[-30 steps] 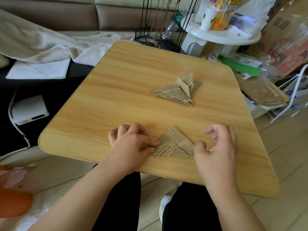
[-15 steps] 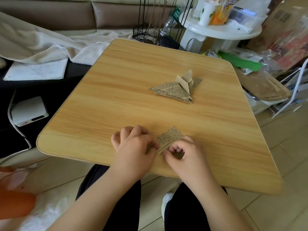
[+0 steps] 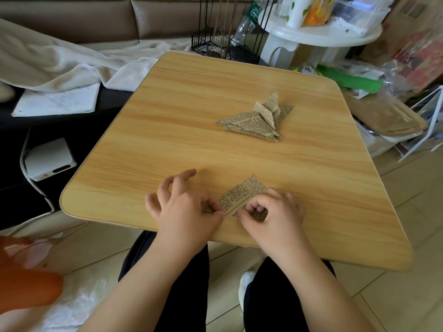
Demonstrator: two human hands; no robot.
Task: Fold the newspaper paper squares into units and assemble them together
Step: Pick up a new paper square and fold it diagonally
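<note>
The left hand (image 3: 184, 207) has spread its outer fingers since a half-second earlier, thumb and forefinger still pinching the newspaper square (image 3: 242, 196) at the counter's (image 3: 167, 140) near edge; the right hand (image 3: 273, 209) curls around its right corner. Folded units (image 3: 254, 121) lie farther back.

Table (image 3: 191, 111) smooth wood-grain; folded units (image 3: 251, 123) matt printed newspaper.

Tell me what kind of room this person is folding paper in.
Probably a lived-in home living room. A brown sofa with a pale blanket sits behind the small wooden table, and a white plastic side table cluttered with bottles and bags stands nearby on a tiled floor.
</note>
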